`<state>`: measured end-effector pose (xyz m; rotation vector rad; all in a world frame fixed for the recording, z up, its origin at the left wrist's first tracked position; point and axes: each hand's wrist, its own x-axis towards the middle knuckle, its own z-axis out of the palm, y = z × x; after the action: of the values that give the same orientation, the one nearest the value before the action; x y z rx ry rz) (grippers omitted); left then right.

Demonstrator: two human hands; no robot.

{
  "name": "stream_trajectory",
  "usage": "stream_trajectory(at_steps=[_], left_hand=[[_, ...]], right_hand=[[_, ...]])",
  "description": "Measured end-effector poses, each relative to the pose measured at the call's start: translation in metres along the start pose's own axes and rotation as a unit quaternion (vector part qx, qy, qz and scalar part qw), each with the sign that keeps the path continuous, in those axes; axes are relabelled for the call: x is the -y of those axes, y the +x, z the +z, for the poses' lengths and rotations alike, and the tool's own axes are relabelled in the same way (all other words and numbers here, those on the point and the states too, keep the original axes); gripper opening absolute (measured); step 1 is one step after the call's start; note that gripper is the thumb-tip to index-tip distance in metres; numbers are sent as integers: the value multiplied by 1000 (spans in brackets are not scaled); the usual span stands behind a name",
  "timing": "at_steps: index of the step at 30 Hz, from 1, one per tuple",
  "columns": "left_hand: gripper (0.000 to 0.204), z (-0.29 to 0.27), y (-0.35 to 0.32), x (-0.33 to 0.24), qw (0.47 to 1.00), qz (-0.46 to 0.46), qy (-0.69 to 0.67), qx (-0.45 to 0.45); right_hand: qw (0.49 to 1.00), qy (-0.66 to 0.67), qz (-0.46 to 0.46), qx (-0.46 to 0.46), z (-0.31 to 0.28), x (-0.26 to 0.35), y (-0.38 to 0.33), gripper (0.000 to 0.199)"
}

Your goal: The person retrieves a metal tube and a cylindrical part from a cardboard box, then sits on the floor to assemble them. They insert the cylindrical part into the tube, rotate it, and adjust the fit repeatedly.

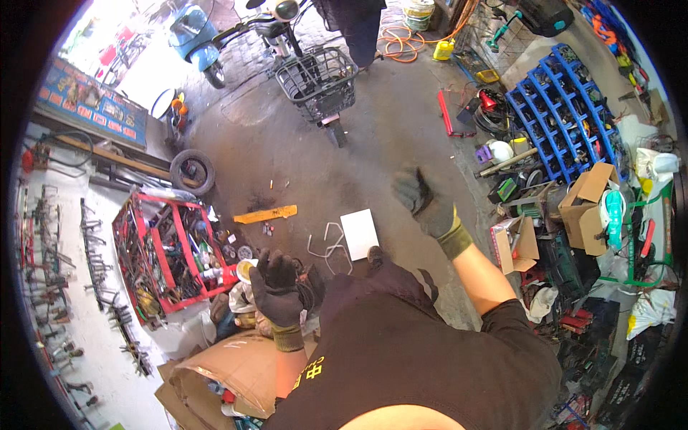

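Both hands wear dark work gloves with olive cuffs. The left hand (276,290) is half curled over a small round yellow-white container (245,269); whether it grips it cannot be made out, the glove covering the contact. The container sits beside the red tool rack (170,252), at the clutter by the person's knee. The right hand (423,201) is raised over the floor (301,172), fingers loosely curled, holding nothing. One white rectangular sheet (359,233) lies on the floor; one yellow strip (266,214) lies left of it. Two open brown cardboard boxes (588,204) stand right. A blue signboard (89,100) is partly cut off upper left.
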<state>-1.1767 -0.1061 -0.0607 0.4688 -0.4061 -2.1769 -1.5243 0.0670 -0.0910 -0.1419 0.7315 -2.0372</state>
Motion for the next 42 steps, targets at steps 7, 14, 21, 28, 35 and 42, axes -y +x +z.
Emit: stream_trajectory(at_steps=[7,14,21,28,35,42], left_hand=[[54,14,77,-3,999,-16,42,-11],[51,15,213,-10,995,-46,85,16],[23,-25,399,-66,941,31,315,116],[39,-35,570,-134,942,-114,235,212],[42,-4,627,-117,952,-252,121,124],[33,-1,570,-94,960,-230,152,39]], right_hand=[[991,103,70,-54,-11,-57,15,38],[668,-651,-296,204,114,-54,111,58],[764,-593,-191,168,209,-82,238,37],[701,-691,-135,113,250,-96,300,37],[685,-720,-110,-14,233,-103,302,36],[674,-696,-247,-3,212,-92,326,31]])
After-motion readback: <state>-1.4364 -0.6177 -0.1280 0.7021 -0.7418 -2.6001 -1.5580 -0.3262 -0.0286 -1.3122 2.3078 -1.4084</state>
